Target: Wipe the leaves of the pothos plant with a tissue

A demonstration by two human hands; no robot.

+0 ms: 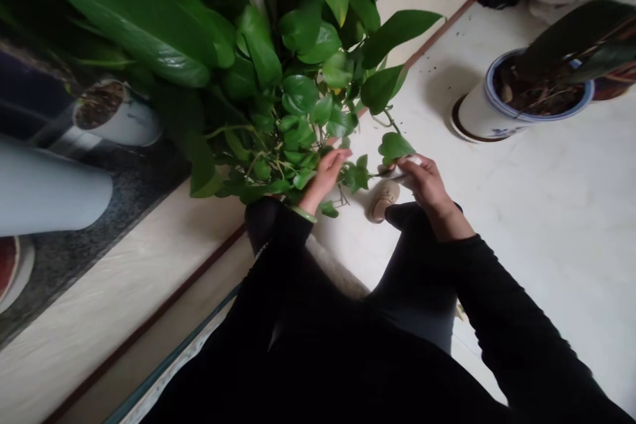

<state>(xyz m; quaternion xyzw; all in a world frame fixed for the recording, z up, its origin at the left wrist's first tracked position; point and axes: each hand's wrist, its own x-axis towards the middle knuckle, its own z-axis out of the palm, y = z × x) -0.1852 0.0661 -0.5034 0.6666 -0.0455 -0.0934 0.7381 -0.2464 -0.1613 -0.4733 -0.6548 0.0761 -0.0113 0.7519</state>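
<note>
A trailing houseplant (299, 94) with glossy, heart-shaped green leaves hangs in front of me. My left hand (325, 175), with a pale green bangle at its wrist, reaches in among the lower leaves. Its fingers are stretched out to the right, and no object shows in them. My right hand (426, 182) is closed on a small white thing (413, 160), whose kind I cannot make out. A thin dark piece points left from that hand. One heart-shaped leaf (395, 146) on a long stem lies right above the right fingertips, touching or nearly so.
On the right, a white-and-blue flowerpot (489, 109) with a plant stands on a saucer on the pale floor (546, 212). At the left, a dark stone ledge (119, 202) carries a small white pot (136, 122) and a pale blue vessel (54, 189). A beige shoe (384, 200) is below my hands.
</note>
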